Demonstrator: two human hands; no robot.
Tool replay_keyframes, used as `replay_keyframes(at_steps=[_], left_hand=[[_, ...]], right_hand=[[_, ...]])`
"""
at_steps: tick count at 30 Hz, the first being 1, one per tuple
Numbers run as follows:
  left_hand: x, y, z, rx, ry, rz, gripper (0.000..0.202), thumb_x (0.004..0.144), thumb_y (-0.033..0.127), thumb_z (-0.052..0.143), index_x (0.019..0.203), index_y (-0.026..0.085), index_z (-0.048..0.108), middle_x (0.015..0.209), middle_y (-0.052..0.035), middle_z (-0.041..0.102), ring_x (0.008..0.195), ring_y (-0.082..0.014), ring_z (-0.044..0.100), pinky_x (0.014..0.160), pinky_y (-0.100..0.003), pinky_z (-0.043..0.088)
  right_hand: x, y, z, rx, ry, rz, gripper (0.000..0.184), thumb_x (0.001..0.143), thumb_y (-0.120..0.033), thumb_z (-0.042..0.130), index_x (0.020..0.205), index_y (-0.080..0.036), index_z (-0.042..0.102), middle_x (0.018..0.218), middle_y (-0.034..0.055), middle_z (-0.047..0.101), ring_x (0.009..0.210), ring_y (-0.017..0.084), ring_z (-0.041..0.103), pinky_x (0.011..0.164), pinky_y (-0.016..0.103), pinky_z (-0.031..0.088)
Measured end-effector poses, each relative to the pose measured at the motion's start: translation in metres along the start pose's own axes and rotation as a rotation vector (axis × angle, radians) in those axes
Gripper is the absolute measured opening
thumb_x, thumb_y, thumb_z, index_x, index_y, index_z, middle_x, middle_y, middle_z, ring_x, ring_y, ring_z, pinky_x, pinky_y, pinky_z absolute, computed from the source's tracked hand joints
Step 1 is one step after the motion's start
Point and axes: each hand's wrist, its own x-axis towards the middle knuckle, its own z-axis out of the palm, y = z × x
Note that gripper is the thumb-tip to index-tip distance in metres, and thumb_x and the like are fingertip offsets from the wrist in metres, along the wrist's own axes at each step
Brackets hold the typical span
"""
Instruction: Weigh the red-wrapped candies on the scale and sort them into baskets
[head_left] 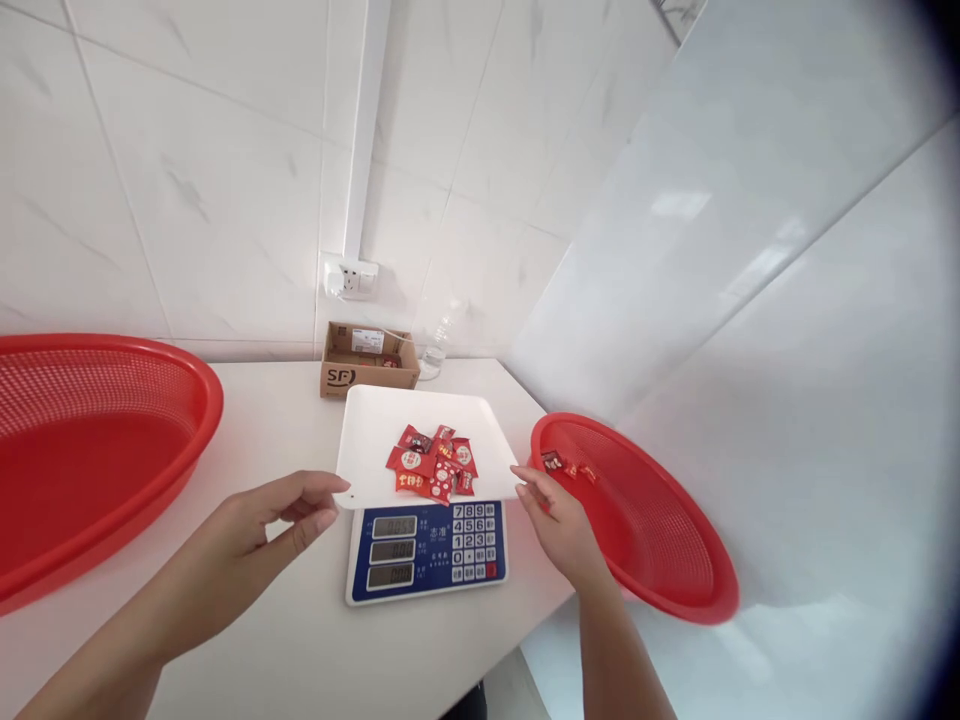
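Observation:
A white weighing pan [375, 430] sits on a blue-and-white digital scale [442, 550]. Several small red candy packets [436, 462] lie heaped in the middle of the pan. My left hand [262, 535] is at the pan's near left corner, index fingertip at the edge and thumb apart below it. Along the right edge, my right hand [556, 520] has its fingers stretched toward the rim. Neither hand is wrapped round the pan; whether the fingertips touch it is hard to tell. The top display shows faint digits.
To the left stands a large red plastic basket [202, 400]. Another red basket [675, 590] on the right holds a few candy packets [570, 465]. Behind the scale are an open cardboard box [371, 380] and a clear bottle [433, 362], near a wall socket [350, 278].

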Motion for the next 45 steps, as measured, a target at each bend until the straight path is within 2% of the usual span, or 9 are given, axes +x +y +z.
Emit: replay_keyframes(at_steps=[6,12,17,20,22,30,35,40,45], left_hand=[[0.003,0.004,0.003,0.032,0.009,0.013,0.04,0.083,0.06,0.052,0.104,0.03,0.066,0.09,-0.0002,0.074,0.086,-0.0208,0.068,0.064,-0.023,0.053],[0.002,0.001,0.004,0.058,-0.011,0.014,0.041,0.083,0.059,0.052,0.107,0.029,0.066,0.092,-0.001,0.074,0.086,-0.0205,0.068,0.069,-0.025,0.054],[0.0,0.005,0.004,0.055,0.004,0.01,0.04,0.083,0.06,0.052,0.106,0.03,0.066,0.09,0.0,0.074,0.085,-0.0199,0.067,0.065,-0.023,0.053],[-0.002,0.007,0.003,0.032,-0.002,0.016,0.04,0.084,0.06,0.051,0.106,0.029,0.066,0.088,0.0003,0.074,0.084,-0.0196,0.068,0.064,-0.022,0.053],[-0.002,0.007,0.002,0.018,-0.019,0.022,0.039,0.084,0.058,0.051,0.107,0.029,0.065,0.088,0.0005,0.074,0.084,-0.0192,0.069,0.066,-0.022,0.053],[-0.001,0.006,0.0,0.014,0.004,0.021,0.036,0.084,0.057,0.053,0.105,0.031,0.068,0.087,0.0003,0.074,0.082,-0.0195,0.07,0.064,-0.021,0.054],[-0.001,0.007,0.002,0.007,0.025,0.024,0.036,0.083,0.058,0.054,0.102,0.032,0.069,0.083,0.0006,0.074,0.078,-0.0195,0.07,0.062,-0.022,0.054],[-0.002,0.005,0.004,0.001,-0.03,0.026,0.036,0.085,0.056,0.053,0.108,0.033,0.067,0.088,-0.0004,0.074,0.085,-0.0206,0.07,0.065,-0.023,0.055],[-0.002,0.004,0.003,0.003,-0.07,0.033,0.037,0.087,0.053,0.052,0.115,0.033,0.065,0.095,-0.0024,0.074,0.091,-0.0221,0.069,0.068,-0.025,0.056]], right_hand=[[-0.045,0.008,-0.002,0.027,-0.037,0.085,0.036,0.088,-0.046,0.052,0.108,-0.022,0.07,0.112,0.011,0.071,0.105,0.027,0.066,0.09,0.043,0.054],[-0.051,-0.006,0.027,-0.097,-0.114,-0.127,0.033,0.091,-0.043,0.05,0.11,-0.025,0.071,0.108,0.0103,0.067,0.102,0.024,0.063,0.088,0.039,0.054],[-0.042,-0.025,0.052,-0.318,-0.151,-0.323,0.041,0.093,-0.046,0.049,0.127,-0.028,0.063,0.137,0.0103,0.054,0.132,0.031,0.042,0.11,0.053,0.033],[-0.037,-0.036,0.063,-0.404,-0.26,-0.316,0.054,0.093,-0.052,0.049,0.141,-0.027,0.049,0.155,0.0079,0.035,0.146,0.035,0.019,0.115,0.063,0.014],[-0.034,-0.041,0.068,-0.436,-0.33,-0.29,0.061,0.092,-0.055,0.048,0.146,-0.026,0.041,0.158,0.0085,0.03,0.147,0.036,0.014,0.114,0.067,0.008],[-0.023,-0.044,0.067,-0.444,-0.361,-0.24,0.053,0.095,-0.048,0.046,0.144,-0.027,0.045,0.154,0.0091,0.036,0.146,0.033,0.021,0.114,0.067,0.008],[-0.006,-0.059,0.076,-0.452,-0.319,-0.347,0.055,0.092,-0.053,0.051,0.141,-0.029,0.049,0.159,0.0092,0.025,0.147,0.036,0.013,0.114,0.067,0.01],[0.026,-0.076,0.094,-0.466,-0.372,-0.354,0.056,0.095,-0.057,0.039,0.142,-0.029,0.047,0.159,0.0091,0.024,0.148,0.038,0.008,0.111,0.07,0.007],[0.051,-0.074,0.098,-0.426,-0.498,-0.297,0.056,0.095,-0.061,0.037,0.142,-0.034,0.046,0.16,0.0057,0.025,0.147,0.038,0.01,0.11,0.071,0.006]])
